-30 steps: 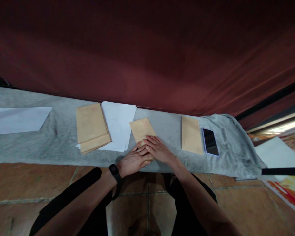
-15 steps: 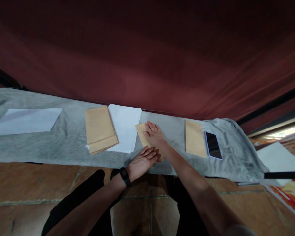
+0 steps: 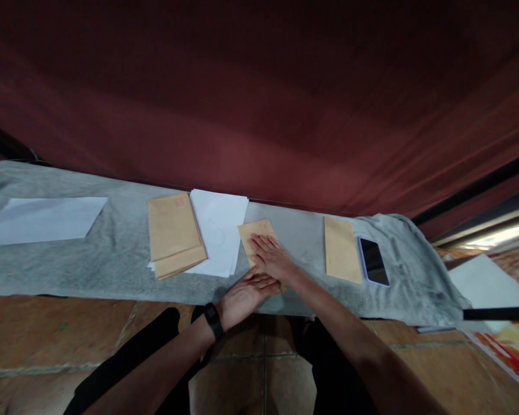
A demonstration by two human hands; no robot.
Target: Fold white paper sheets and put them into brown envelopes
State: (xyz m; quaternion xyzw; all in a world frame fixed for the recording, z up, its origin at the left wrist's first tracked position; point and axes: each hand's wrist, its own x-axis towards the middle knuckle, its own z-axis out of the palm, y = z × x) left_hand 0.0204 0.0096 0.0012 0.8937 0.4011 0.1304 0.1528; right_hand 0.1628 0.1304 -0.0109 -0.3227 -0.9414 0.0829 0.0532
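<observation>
A brown envelope (image 3: pixel 255 231) lies on the grey cloth (image 3: pixel 112 259) in front of me. My right hand (image 3: pixel 272 259) rests flat on its middle, fingers stretched out. My left hand (image 3: pixel 246 292), with a black watch on the wrist, lies flat at the envelope's near end, fingers extended and touching it. Left of the envelope are white sheets (image 3: pixel 218 230) and a stack of brown envelopes (image 3: pixel 173 233) partly on top of them.
Another brown envelope (image 3: pixel 341 249) and a dark phone (image 3: pixel 373 261) lie to the right. A white sheet (image 3: pixel 43 218) sits at far left. A dark red curtain (image 3: pixel 259 104) hangs behind the cloth. White paper (image 3: pixel 488 282) lies at right on the tiled floor.
My right hand slid up the envelope to its far end, then came back toward its middle. My left hand stayed pressed at the near end.
</observation>
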